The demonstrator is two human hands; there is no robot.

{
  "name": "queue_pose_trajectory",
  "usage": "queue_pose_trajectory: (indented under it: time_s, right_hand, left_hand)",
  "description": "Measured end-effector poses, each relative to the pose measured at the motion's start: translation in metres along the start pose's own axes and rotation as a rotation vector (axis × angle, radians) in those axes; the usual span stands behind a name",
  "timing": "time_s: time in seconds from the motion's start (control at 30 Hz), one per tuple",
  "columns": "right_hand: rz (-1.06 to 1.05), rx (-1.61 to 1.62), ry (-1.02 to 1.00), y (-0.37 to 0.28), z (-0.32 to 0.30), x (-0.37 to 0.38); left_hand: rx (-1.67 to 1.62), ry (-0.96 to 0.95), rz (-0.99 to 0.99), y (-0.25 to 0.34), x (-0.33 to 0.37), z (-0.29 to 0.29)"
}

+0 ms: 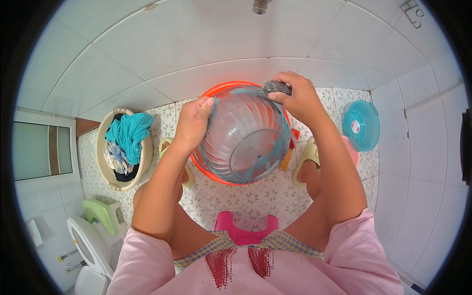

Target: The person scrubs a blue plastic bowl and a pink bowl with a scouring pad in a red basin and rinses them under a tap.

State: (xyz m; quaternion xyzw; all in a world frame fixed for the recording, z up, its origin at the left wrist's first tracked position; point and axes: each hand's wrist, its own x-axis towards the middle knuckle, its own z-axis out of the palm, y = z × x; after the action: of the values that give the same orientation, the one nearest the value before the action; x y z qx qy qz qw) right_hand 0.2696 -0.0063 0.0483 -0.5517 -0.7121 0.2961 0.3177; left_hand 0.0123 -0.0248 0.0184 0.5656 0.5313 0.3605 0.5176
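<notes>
A clear ribbed plastic basin (246, 125) is tilted with its round base facing me. My left hand (193, 122) is closed on its left rim, thumb on the outer wall. In my right hand (299, 96) is a grey steel wool scrubber (277, 88), pinched between thumb and fingers against the basin's far right rim. Underneath, an orange-red basin (216, 90) shows as a curved edge around the clear one; what it holds is mostly hidden. Right of the basins, a brush-like red and yellow thing (290, 151) is partly covered.
To the left stands a cream laundry tub (103, 162) with clothes (130, 135). A teal basin (362, 125) overlaps a pink one (350, 150) at right. Between my legs is a pink stool (246, 230). A toilet (91, 246) sits lower left; a tiled wall (211, 39) rises beyond the basins.
</notes>
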Motion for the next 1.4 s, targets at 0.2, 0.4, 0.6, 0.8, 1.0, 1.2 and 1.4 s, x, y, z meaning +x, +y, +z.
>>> queue_pose_trajectory:
  time_s: [0.2,0.4,0.6,0.8,1.0,1.2,1.4]
  right_hand:
    - [-0.089,-0.112,0.046,0.001,0.014,0.0]
    - [-0.169,-0.01,0.082,-0.005,0.017,0.001]
    - [-0.146,-0.072,0.036,0.0,0.021,0.001]
    - [-0.14,0.045,0.021,-0.012,0.029,-0.002]
    - [0.018,-0.037,0.018,0.003,0.029,-0.005]
    - [-0.196,0.012,0.064,-0.02,0.042,-0.004]
    - [0.099,-0.082,0.056,0.009,0.026,-0.003]
  left_hand:
    - [0.023,0.007,0.003,0.01,0.0,0.001]
    - [0.141,-0.002,0.046,-0.011,0.004,0.001]
    - [0.035,-0.009,-0.024,0.003,0.001,0.003]
    - [0.19,-0.013,0.061,-0.018,0.004,0.009]
    - [0.152,-0.025,0.051,-0.012,0.008,0.0]
    - [0.26,-0.043,0.066,-0.002,0.0,0.017]
    - [0.168,-0.019,0.02,-0.006,0.007,0.004]
